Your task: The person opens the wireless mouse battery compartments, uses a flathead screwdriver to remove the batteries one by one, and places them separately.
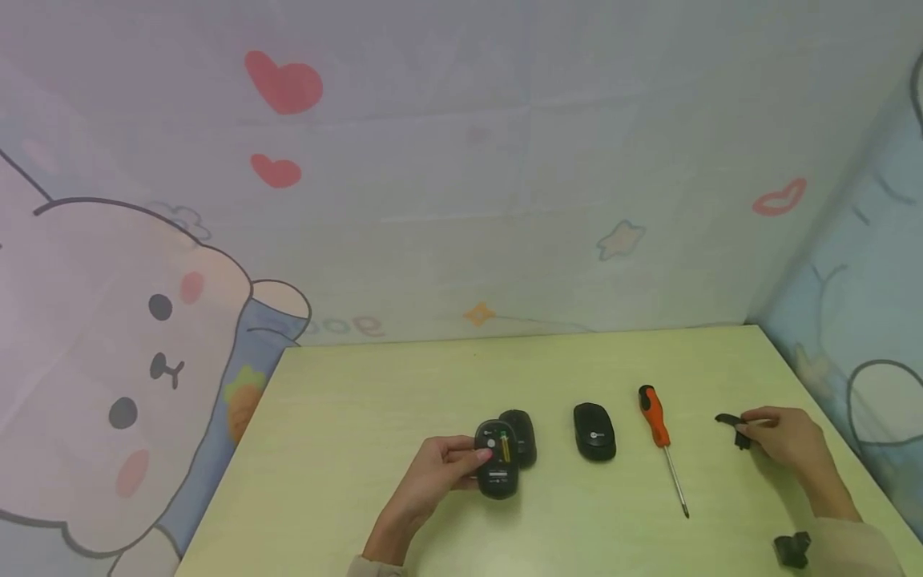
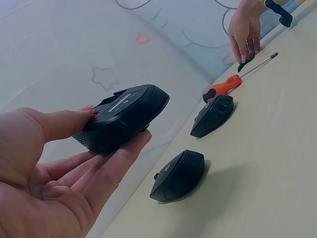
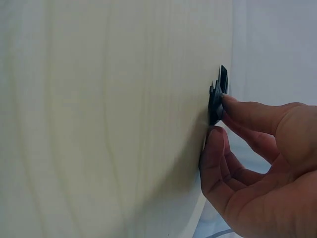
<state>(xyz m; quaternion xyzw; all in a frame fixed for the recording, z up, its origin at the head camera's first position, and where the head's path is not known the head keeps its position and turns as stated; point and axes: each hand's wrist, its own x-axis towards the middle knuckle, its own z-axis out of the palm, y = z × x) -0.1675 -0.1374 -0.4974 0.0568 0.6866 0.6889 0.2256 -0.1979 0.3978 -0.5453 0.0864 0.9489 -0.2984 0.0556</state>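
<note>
In the head view my left hand [image 1: 443, 473] holds a black computer mouse [image 1: 497, 461] with its underside facing up. Its battery compartment is uncovered, and a yellow-and-green battery [image 1: 505, 447] lies inside. The left wrist view shows the thumb across the mouse [image 2: 124, 116], beside a red glow, with fingers beneath it. At the right of the table my right hand [image 1: 786, 437] pinches a small black plastic piece [image 1: 730, 418], curved at one end. The right wrist view has this black piece [image 3: 216, 104] between thumb and fingers, close over the tabletop.
Behind the held mouse a second black mouse [image 1: 525, 437] sits on the table [image 1: 375, 401], partly hidden. A third black mouse [image 1: 594, 431] stands to its right, then an orange-handled screwdriver [image 1: 654, 417]. By the right sleeve lies another black part [image 1: 792, 550]. A printed curtain [image 1: 447, 176] hangs behind.
</note>
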